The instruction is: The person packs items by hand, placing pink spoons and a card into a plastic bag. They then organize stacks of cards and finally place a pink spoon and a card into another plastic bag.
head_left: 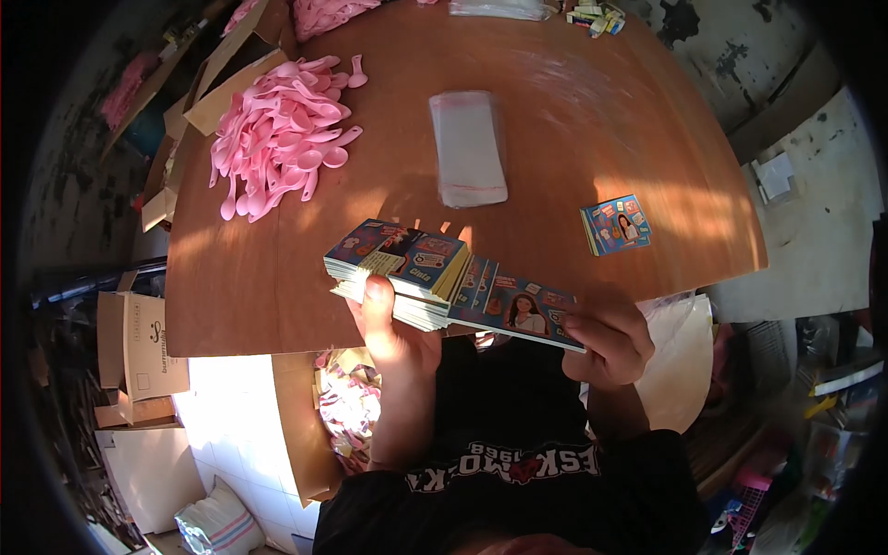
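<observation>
My left hand [396, 324] is closed around a thick stack of printed cards [398, 254], its thumb lying along the near side. Several blue cards fan out from the stack toward the right. My right hand [610, 342] pinches the outer end of these fanned cards [525, 310], which show a picture of a person with long dark hair. Both hands are just above the near edge of the wooden table [370, 194]. Beyond them lies a pile of clear plastic sleeves [469, 148]. A smaller stack of similar cards [618, 225] rests on the table to the right.
A heap of pink spoons [282, 139] covers the table's far left, beside an open cardboard box [236, 74]. More plastic sleeves [499, 8] and some small packets [597, 18] lie at the far edge. Below the table stands a box of wrapped items [347, 398].
</observation>
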### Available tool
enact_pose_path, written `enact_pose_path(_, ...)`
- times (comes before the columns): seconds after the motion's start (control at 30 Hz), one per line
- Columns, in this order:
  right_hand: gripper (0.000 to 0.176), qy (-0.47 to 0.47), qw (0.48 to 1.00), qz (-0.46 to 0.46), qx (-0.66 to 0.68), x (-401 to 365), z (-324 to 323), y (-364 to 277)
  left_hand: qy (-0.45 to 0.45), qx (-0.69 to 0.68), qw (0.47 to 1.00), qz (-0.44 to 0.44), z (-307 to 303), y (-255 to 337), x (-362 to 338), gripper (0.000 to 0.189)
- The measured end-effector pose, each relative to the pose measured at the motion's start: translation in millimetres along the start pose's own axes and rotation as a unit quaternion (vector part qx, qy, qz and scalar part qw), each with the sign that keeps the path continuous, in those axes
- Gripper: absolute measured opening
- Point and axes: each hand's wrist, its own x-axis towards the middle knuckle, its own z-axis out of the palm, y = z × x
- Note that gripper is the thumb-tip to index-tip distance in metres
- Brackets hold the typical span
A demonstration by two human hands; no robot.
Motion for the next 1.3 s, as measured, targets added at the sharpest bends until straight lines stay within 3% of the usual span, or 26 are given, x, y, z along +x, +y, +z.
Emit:
enact_pose_path(0.07,0.017,0.061,0.998,0.027,-0.013,-3.3,-10.9,1.7,0.043,-0.024,0.999,0.011,7.2,5.7,6.8,0.051)
enact_pose_path(0.13,0.026,0.122,0.990,0.075,-0.002,0.1,-17.0,0.7,0.023,-0.049,0.998,0.006,12.5,10.6,10.4,0.051)
enact_pose_path(0.2,0.022,0.172,0.982,0.080,0.007,2.4,-18.7,3.1,-0.010,-0.145,0.989,-0.019,15.9,8.5,12.5,0.055)
enact_pose_path(0.33,0.024,0.159,0.983,0.088,-0.018,8.6,-13.9,3.1,-0.074,-0.204,0.972,-0.090,13.0,-0.7,13.5,0.058)
enact_pose_path(0.47,0.025,0.134,0.986,0.090,-0.026,7.2,-5.5,3.3,-0.015,-0.204,0.974,-0.096,13.2,-1.9,7.4,0.066)
enact_pose_path(0.67,0.025,0.127,0.987,0.090,-0.043,13.8,5.8,0.4,-0.141,-0.241,0.955,-0.103,-10.3,-7.8,10.8,0.067)
enact_pose_path(0.77,0.021,0.132,0.986,0.091,-0.053,18.4,12.2,0.7,-0.096,-0.209,0.966,-0.118,-3.7,-6.0,6.5,0.072)
enact_pose_path(0.8,0.019,0.112,0.990,0.059,-0.066,21.7,14.5,0.9,-0.096,-0.210,0.965,-0.120,2.3,-5.0,4.5,0.072)
enact_pose_path(0.87,0.018,0.070,0.995,-0.003,-0.074,33.0,25.1,-1.3,-0.001,-0.122,0.984,-0.127,15.0,-4.7,0.6,0.074)
enact_pose_path(0.9,0.024,0.033,0.998,-0.023,-0.049,38.1,33.8,-3.4,0.004,-0.161,0.978,-0.131,15.1,-8.0,-0.3,0.079)
enact_pose_path(1.03,0.032,-0.089,0.995,-0.031,-0.012,36.3,55.1,-3.0,-0.075,-0.194,0.975,-0.082,16.8,-19.1,-2.8,0.079)
enact_pose_path(1.13,0.033,-0.148,0.988,0.018,0.029,39.8,49.4,-6.1,-0.020,-0.089,0.992,-0.089,12.5,-8.6,-2.2,0.072)
enact_pose_path(1.2,0.036,-0.254,0.955,0.107,0.104,53.9,37.1,-9.4,-0.014,-0.096,0.992,-0.076,10.9,-8.7,-2.4,0.071)
enact_pose_path(1.23,0.050,-0.255,0.939,0.160,0.164,58.3,34.9,-10.3,-0.019,-0.079,0.996,-0.046,13.1,-8.6,-4.0,0.072)
enact_pose_path(1.27,0.050,-0.254,0.940,0.161,0.163,53.4,35.9,-10.8,-0.023,-0.062,0.998,-0.017,15.7,-8.5,-5.3,0.072)
enact_pose_path(1.3,0.056,-0.207,0.891,0.289,0.282,44.0,38.0,-11.0,-0.022,-0.048,0.999,-0.013,18.9,-8.8,-5.8,0.075)
